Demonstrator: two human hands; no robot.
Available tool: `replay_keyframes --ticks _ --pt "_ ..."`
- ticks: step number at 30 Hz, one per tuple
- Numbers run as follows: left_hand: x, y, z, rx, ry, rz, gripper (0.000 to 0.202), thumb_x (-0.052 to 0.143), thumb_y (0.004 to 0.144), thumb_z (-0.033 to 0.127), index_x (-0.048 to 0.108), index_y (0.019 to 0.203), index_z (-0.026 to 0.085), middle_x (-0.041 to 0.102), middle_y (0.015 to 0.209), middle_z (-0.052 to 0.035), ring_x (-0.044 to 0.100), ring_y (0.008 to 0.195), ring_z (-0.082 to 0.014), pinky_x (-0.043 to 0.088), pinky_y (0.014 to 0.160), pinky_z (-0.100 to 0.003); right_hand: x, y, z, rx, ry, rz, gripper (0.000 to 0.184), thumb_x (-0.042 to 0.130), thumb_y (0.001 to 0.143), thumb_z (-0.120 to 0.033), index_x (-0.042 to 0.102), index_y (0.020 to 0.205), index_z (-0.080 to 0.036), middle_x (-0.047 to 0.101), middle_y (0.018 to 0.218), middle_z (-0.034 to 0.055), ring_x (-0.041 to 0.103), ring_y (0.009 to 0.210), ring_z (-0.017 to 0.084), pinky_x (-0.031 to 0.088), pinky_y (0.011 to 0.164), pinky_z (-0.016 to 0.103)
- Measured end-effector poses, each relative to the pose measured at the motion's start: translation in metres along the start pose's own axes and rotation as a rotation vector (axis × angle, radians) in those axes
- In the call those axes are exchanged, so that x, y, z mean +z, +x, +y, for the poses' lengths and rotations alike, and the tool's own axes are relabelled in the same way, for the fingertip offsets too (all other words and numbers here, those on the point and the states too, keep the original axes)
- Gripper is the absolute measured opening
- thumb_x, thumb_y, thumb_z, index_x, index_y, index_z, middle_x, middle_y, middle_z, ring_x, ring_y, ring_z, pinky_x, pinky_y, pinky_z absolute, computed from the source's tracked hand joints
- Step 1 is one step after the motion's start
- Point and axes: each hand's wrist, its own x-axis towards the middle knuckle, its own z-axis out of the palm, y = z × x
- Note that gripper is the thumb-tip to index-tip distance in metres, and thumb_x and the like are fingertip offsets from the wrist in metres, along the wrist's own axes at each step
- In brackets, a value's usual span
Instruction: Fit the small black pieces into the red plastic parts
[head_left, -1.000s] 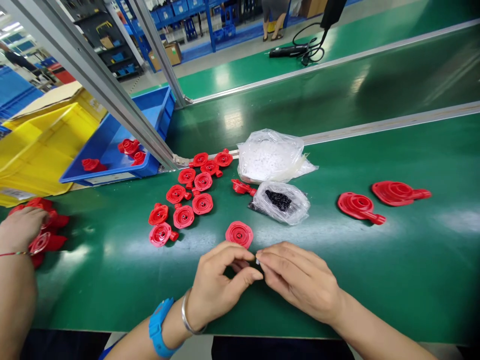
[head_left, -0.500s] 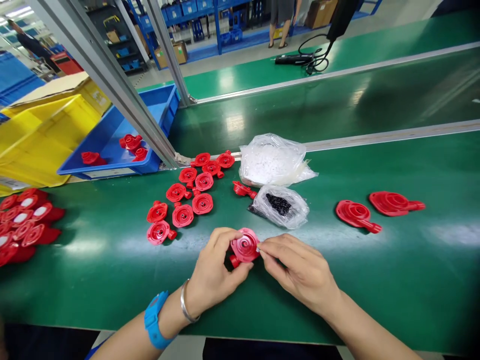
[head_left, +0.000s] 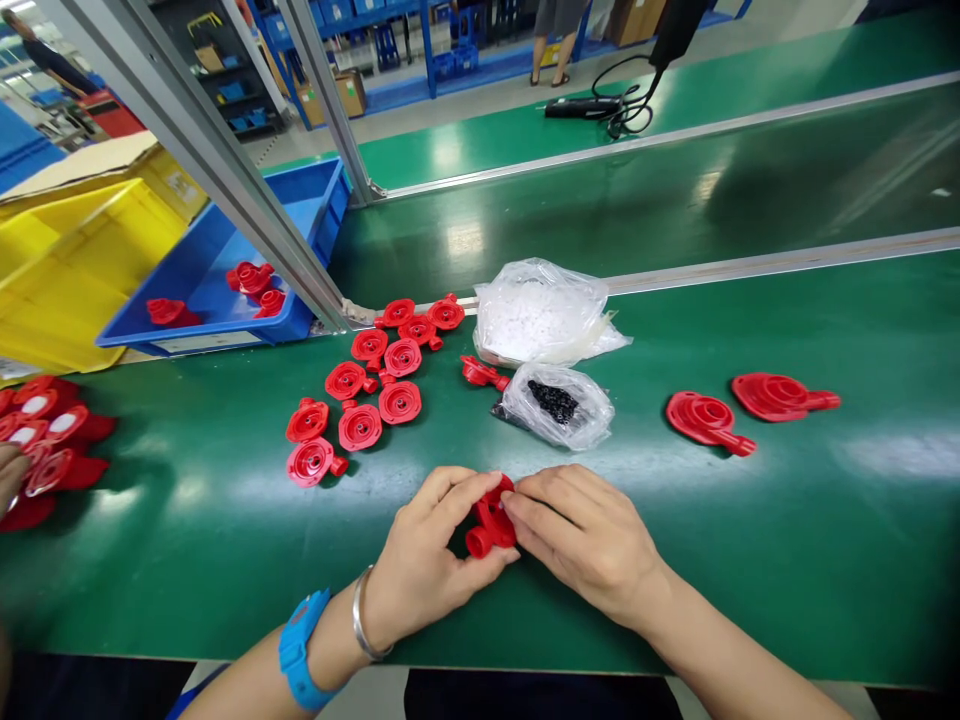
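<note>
We are in a factory, at an assembly line. We see a long green work table (head_left: 750,560) with metal rails, many same red plastic parts (head_left: 367,385) lying in a group, blue (head_left: 225,290) and yellow (head_left: 67,280) bins for parts, and bags of small pieces (head_left: 559,405). Behind, there are blue storage shelves (head_left: 390,30) and cardboard boxes (head_left: 349,95).

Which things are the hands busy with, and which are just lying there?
In use:
left hand
right hand
red part, held by both hands

Lying about:
loose red parts
white bag
black bag
two red funnels
blue bin
</note>
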Motion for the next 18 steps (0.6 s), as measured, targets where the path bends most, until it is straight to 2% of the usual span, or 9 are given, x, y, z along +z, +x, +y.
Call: replay_keyframes --ticks 5,10,14,18 --pt "-0.0005 -0.002 -0.0012 0.024 0.029 -0.008 0.059 0.073 0.081 0.029 0.048 0.134 0.024 0.059 0.116 -0.0078 0.059 0.106 -0.0166 0.054 0.092 -0.028 -0.001 0.0004 0.0012 -0.01 0.019 -0.031 0.01 0.061 0.088 -0.01 0.067 0.096 -0.012 0.068 0.082 0.0069 0.06 0.076 0.017 0.049 0.066 0.031" --pt "-0.0028 -0.0017 -0.0015 0.055 0.062 -0.054 0.06 0.07 0.084 0.033 0.045 0.138 0.026 0.059 0.114 -0.008 0.061 0.101 -0.0165 0.056 0.088 -0.028 -0.004 0.0 0.0042 0.044 0.188 -0.076 0.01 0.058 0.092 -0.014 0.068 0.091 -0.015 0.067 0.082 0.0055 0.06 0.074 0.014 0.05 0.065 0.028" --pt "-0.0044 -0.0011 -0.0012 0.121 0.096 -0.101 0.064 0.066 0.087 0.028 0.038 0.144 0.029 0.057 0.116 -0.0086 0.062 0.1 -0.0162 0.058 0.085 -0.028 -0.0078 0.0024 0.0034 0.062 0.239 -0.125 0.014 0.055 0.094 -0.014 0.068 0.09 -0.015 0.067 0.081 0.006 0.059 0.072 0.014 0.051 0.064 0.027" --pt "-0.004 -0.0024 0.001 0.175 0.125 -0.085 0.064 0.065 0.088 0.021 0.036 0.145 0.027 0.058 0.117 -0.0095 0.063 0.1 -0.0151 0.059 0.082 -0.024 -0.0087 0.004 0.0003 0.072 0.225 -0.164 0.018 0.052 0.095 -0.015 0.069 0.091 -0.017 0.066 0.079 0.0055 0.06 0.071 0.014 0.052 0.064 0.027"
